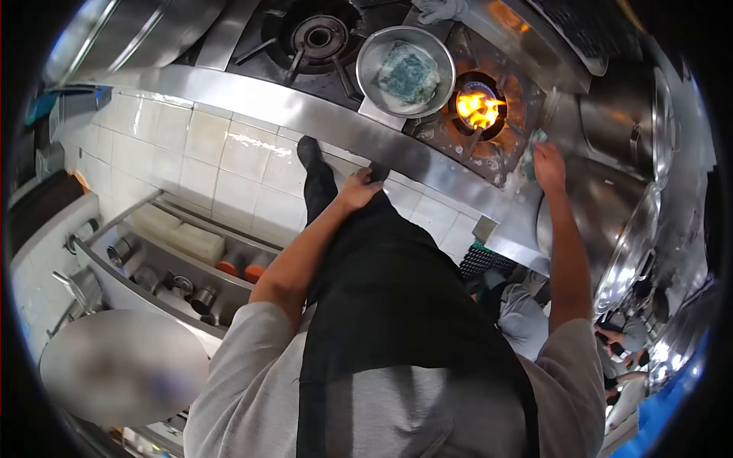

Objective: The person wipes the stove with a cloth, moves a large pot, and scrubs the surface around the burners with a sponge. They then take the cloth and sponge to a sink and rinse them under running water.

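Note:
My right hand (549, 166) is closed on a green scouring pad (532, 155), pressed to the soapy right side of the stove top (427, 141). Left of it an open flame (479, 109) burns on a burner. A round metal pan (366, 88) stands beside the flame, with a wet blue-green cloth or pad (409, 72) lying in it. My left hand (359, 190) hangs over my dark apron near the leg, thumb and fingers apart, with nothing visible in it.
An unlit burner (318, 38) sits left of the pan. Large metal pots (592, 202) stand close on the right. A grey cloth (440, 9) lies at the back. Behind me on the left is a steel counter with containers (195, 243). Other people (521, 317) are at lower right.

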The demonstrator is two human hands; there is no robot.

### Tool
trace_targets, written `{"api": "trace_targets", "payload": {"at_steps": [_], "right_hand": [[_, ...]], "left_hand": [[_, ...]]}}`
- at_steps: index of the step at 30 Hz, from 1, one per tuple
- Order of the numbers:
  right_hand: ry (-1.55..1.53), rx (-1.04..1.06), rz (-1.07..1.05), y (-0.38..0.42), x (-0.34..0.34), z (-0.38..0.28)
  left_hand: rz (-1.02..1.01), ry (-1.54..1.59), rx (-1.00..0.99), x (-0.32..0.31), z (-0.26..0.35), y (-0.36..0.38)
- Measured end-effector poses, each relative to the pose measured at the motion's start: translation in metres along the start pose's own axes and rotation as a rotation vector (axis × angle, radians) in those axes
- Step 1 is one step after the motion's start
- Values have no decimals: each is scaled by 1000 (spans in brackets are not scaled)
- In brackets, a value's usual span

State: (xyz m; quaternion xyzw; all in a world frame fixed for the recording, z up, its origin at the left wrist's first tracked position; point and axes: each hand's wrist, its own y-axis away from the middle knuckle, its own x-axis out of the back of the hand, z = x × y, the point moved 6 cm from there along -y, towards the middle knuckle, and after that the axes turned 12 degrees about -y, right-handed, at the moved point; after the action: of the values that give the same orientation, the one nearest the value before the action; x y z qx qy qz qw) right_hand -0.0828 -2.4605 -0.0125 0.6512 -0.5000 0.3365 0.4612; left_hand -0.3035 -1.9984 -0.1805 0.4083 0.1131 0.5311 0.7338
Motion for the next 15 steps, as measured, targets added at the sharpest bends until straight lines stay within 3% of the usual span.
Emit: {"api": "trace_targets", "payload": {"at_steps": [2,5,6,8,13,15], "right_hand": [[3,141,-81,4,-10,53],[-169,-66,-129,18,-7,59],[-136,-18,-128,23,-3,49],[-85,74,-132,40,-4,24],[86,61,-188,64,-4,-40],[115,19,-213,65,0,-42]], "left_hand": [[-27,-22,-5,-15,18,-17],[-170,110,-51,-50,23,-45],[-234,156,-55,-59,23,-53],[-112,312,-71,-41,33,-45],[79,689,172,26,-17,-28],[45,744,85,46,-34,-33]]}}
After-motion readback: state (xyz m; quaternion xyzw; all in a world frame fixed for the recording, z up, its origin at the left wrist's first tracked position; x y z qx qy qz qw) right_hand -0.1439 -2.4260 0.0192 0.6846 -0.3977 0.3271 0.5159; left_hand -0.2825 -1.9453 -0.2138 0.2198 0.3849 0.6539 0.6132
